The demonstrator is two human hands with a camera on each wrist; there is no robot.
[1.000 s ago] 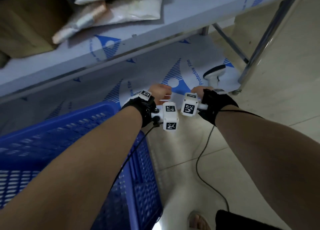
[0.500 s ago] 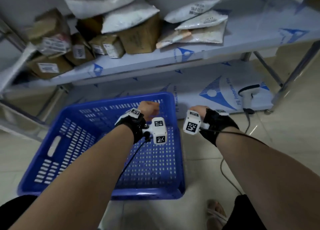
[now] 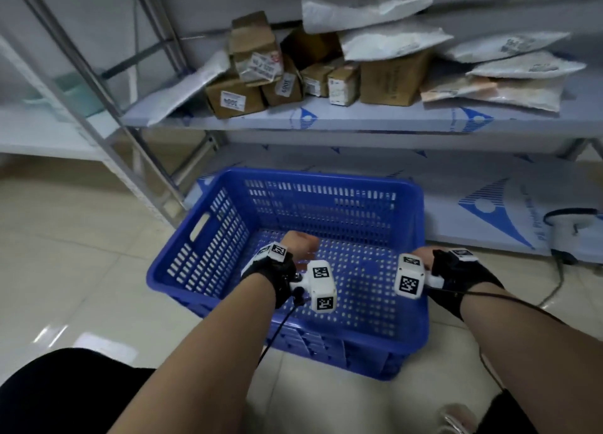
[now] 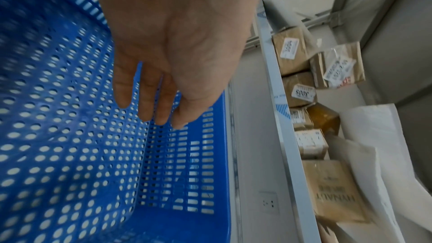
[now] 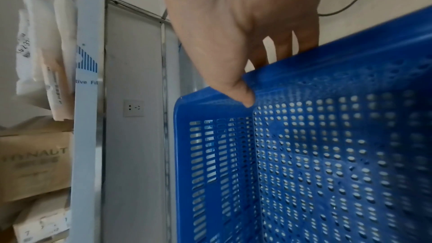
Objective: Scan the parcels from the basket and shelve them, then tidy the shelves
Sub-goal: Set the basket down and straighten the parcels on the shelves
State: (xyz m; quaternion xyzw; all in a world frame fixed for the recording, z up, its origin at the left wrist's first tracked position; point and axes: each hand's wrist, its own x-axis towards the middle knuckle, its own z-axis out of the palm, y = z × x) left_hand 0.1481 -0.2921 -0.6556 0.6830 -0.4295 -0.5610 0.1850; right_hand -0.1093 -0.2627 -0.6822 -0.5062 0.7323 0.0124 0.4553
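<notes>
A blue perforated basket (image 3: 228, 303) is seen on the tiled floor in front of a metal shelf (image 3: 359, 123), its long axis running away from the person toward the shelf. The left hand (image 4: 177, 47) is held over the basket's inside, fingers relaxed and extended, holding nothing. At the basket's right rim, the right hand (image 5: 243, 25) is placed, thumb inside and fingers outside the wall, gripping it. Cardboard and white-bagged parcels (image 3: 326, 68) are piled on the shelf above. A handheld scanner (image 3: 569, 224) lies at the far right, on the lowest shelf.
</notes>
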